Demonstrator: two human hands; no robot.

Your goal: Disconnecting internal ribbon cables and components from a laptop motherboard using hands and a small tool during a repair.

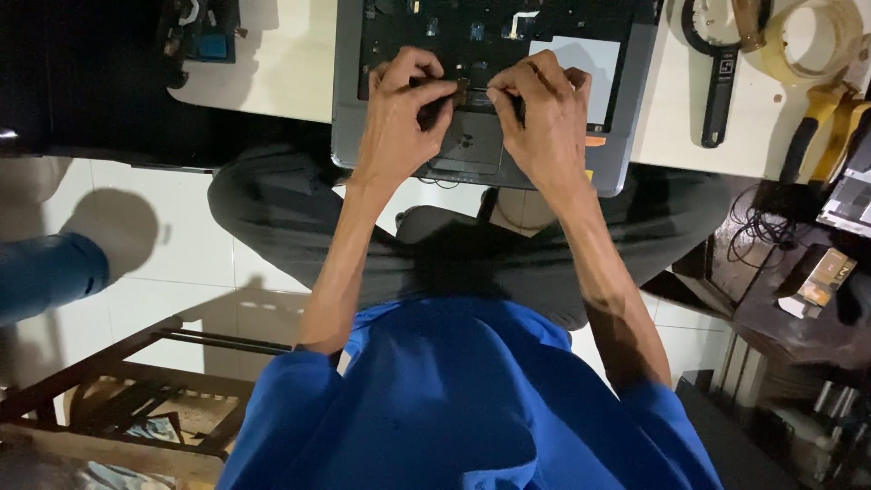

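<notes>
So we've got the left hand (399, 104) and right hand (544, 109) both pinching a small brown ribbon cable (463, 89) inside the opened grey laptop (626, 136). Black wrench (719, 82) and tape roll (812, 41) sit right on the surface (290, 63).

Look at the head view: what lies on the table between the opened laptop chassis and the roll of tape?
A black adjustable wrench lies on the pale table between the opened laptop chassis and the roll of tape, seen in the head view.
</notes>
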